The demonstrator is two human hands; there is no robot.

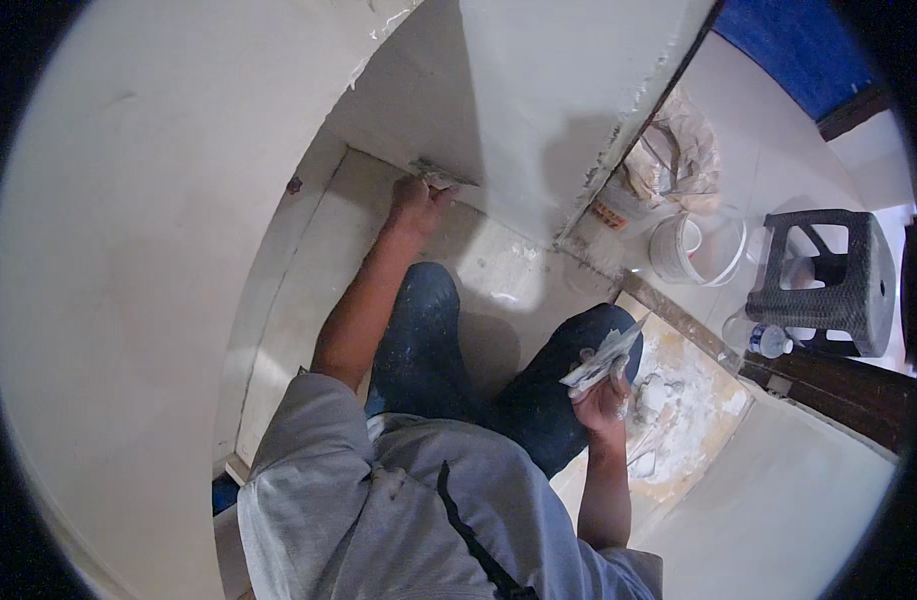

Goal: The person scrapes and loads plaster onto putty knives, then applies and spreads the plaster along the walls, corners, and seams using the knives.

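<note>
My left hand (419, 207) is stretched forward, closed round a putty knife (444, 178) whose wide blade lies against the foot of the pale wall (523, 110). The grip of this knife is hidden by my fingers. By my right knee, my right hand (603, 402) is closed on a flat putty scraper (600, 362), tilted up and smeared with white putty. White paste also coats the fingers of that hand. Beneath it on the right lies a board (713, 370) with white putty (660, 398) heaped and spread on it.
A white bucket (668, 250), a crumpled plastic bag (690, 150), a dark stool (828, 280) and a clear bottle (768, 340) stand to the right, past a wall edge. A large pale panel (128, 280) fills the left side. My knees are bent in this tight corner.
</note>
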